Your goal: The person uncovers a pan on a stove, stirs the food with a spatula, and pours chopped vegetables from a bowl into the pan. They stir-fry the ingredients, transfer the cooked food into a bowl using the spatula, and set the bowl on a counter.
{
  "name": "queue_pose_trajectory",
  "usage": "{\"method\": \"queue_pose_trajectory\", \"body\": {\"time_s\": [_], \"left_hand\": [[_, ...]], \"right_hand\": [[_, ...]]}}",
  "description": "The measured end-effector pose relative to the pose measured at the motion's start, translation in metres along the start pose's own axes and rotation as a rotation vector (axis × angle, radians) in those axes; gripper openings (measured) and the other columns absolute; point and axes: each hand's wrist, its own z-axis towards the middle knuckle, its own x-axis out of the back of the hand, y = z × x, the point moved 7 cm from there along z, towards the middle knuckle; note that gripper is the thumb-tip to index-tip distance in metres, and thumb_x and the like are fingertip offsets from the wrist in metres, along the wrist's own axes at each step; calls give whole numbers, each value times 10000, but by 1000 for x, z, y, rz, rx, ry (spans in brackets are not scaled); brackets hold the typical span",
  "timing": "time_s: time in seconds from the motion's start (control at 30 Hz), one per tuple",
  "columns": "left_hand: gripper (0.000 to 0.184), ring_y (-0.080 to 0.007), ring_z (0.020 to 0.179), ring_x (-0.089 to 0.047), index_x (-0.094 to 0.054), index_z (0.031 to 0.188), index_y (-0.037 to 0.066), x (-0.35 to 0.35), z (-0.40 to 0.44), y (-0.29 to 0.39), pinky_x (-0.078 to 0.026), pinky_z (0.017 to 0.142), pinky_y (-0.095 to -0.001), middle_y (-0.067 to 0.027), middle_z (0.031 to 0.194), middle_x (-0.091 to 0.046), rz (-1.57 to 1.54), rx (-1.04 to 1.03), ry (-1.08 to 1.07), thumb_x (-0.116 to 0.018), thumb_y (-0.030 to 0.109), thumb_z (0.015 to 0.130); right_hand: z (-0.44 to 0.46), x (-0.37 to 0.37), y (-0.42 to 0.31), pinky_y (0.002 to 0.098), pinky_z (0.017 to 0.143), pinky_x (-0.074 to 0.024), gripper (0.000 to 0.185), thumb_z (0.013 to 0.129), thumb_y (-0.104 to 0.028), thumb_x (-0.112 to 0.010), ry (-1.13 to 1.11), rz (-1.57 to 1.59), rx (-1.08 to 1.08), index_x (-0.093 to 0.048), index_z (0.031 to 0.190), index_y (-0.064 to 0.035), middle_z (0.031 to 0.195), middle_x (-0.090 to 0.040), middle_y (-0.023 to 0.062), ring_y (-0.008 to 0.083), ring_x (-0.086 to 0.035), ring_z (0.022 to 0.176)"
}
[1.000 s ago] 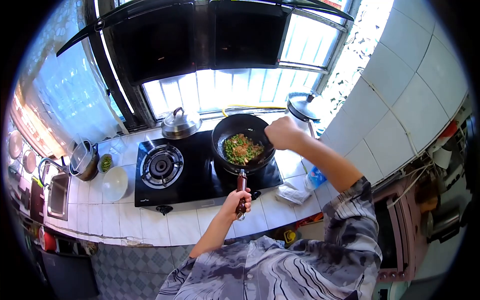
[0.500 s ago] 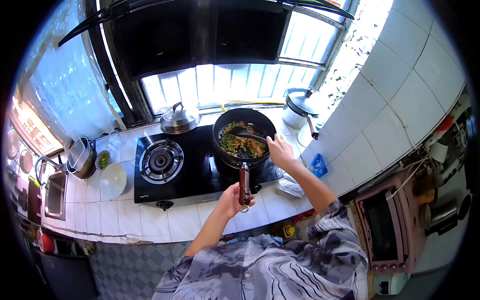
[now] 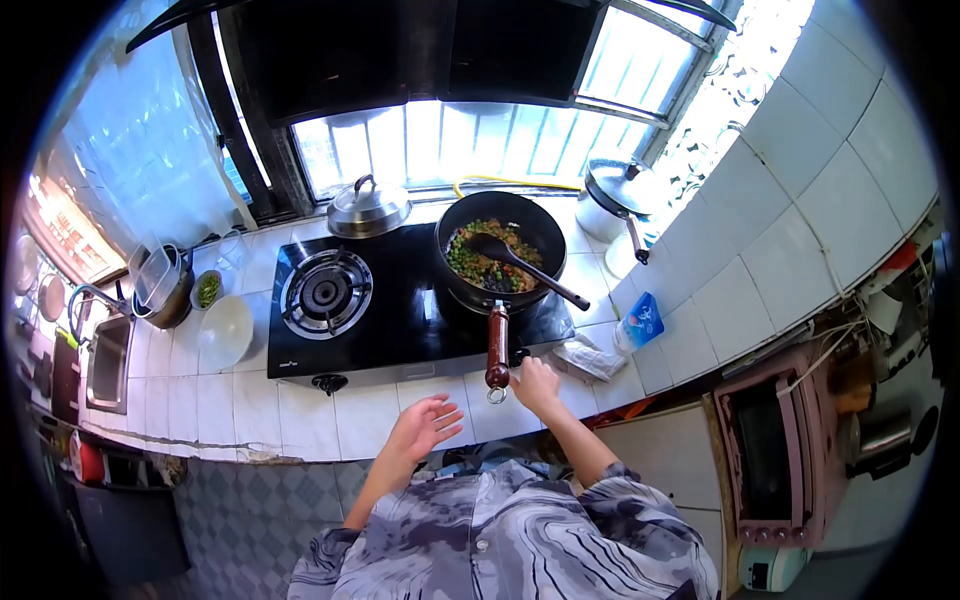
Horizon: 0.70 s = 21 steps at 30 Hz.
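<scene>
A black wok (image 3: 455, 215) with a brown wooden handle (image 3: 497, 345) rests on the right burner. It holds green peas mixed with browned bits. A dark spoon or spatula (image 3: 540, 278) lies in it, its handle over the right rim. My left hand (image 3: 427, 427), empty with fingers spread, hovers at the counter's front edge, left of the wok handle. My right hand (image 3: 535, 384) is right of the handle's end, close to the stove's right knob (image 3: 519, 357); its fingers are curled, and what they touch is unclear.
A black gas stove (image 3: 400, 300) has a bare left burner. Behind it stands a domed metal lid (image 3: 367, 210). Bowls (image 3: 226, 331) and a pot are at left. A lidded pot (image 3: 603, 205), a blue-white packet (image 3: 640, 322) and a white cloth (image 3: 592, 357) are at right.
My left hand has let go of the wok handle and moved left. My right hand has released the spoon and come down near the knob. The spoon now rests in the wok.
</scene>
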Motion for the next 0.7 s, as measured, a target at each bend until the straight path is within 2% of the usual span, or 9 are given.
{"method": "queue_pose_trajectory", "body": {"time_s": [0.07, 0.1, 0.2, 0.27, 0.47, 0.53, 0.6, 0.63, 0.7], "left_hand": [[324, -350, 1059, -484, -427, 1118, -2, -14, 1, 0, -383, 931, -500, -178, 1078, -494, 30, 4, -31, -483, 125, 826], [331, -354, 1068, -481, -432, 1126, -9, -26, 2, -1, -380, 935, -500, -183, 1084, -500, 23, 29, -97, -469, 159, 843], [368, -364, 1084, -476, -440, 1143, -23, -73, 8, 1, -374, 943, -501, -201, 1096, -509, 43, 86, -228, -439, 227, 872], [395, -369, 1091, -475, -444, 1151, -30, -100, 19, 4, -370, 949, -501, -213, 1103, -514, 75, 114, -292, -422, 261, 884], [374, -348, 982, -564, -486, 1116, -30, -133, 71, -6, -434, 897, -483, -219, 1060, -563, -171, 330, -419, -473, 232, 848], [195, -184, 678, -611, -524, 971, 5, -136, 72, 3, -537, 631, -314, -100, 796, -584, -201, 249, -275, -513, 133, 823], [110, -92, 509, -500, -516, 901, 35, -139, 84, -5, -451, 465, -223, -17, 643, -486, -381, 404, -495, -516, 131, 849], [122, -54, 447, -398, -505, 864, 55, -141, 77, -3, -352, 400, -191, 27, 579, -414, -359, 397, -354, -517, 176, 878], [127, -29, 424, -387, -467, 853, 80, -136, 77, 4, -329, 368, -179, 38, 570, -407, -266, 286, -278, -540, 182, 875]], "right_hand": [[11, -18, -11, 393, 667, -476, 306, 756, -351, -628, -73, -234, 71, -570, 849, -65, 864, -606, 90, 274, -601, 839], [18, -25, -15, 370, 594, -476, 135, 766, -210, -553, 11, -377, 151, -601, 788, -86, 790, -623, 65, 228, -619, 749], [27, -48, -19, 366, 573, -472, 108, 763, -138, -514, -63, -601, 403, -617, 741, -117, 753, -634, 35, 210, -628, 702], [32, -45, -16, 369, 577, -474, 123, 758, -201, -529, -172, -541, 480, -636, 723, -151, 727, -642, 31, 209, -636, 690], [31, -62, 26, 356, 633, -492, 313, 815, -353, -468, -347, 257, 6, -655, 782, -103, 755, -653, 94, 234, -638, 725], [31, -67, 32, 331, 573, -487, 386, 850, -395, -428, -548, 262, -108, -643, 834, -75, 685, -637, 92, 210, -630, 645], [33, -57, 61, 290, 448, -444, 411, 876, -419, -393, -370, 734, -358, -611, 786, -82, 568, -573, 50, 167, -557, 503], [37, -57, 88, 279, 402, -389, 418, 880, -454, -385, -337, 1015, -498, -575, 781, -95, 543, -537, 39, 158, -510, 484], [58, -47, 128, 260, 367, -329, 431, 876, -530, -372, -337, 1694, -630, -483, 785, -123, 596, -515, 59, 152, -447, 462]]}}
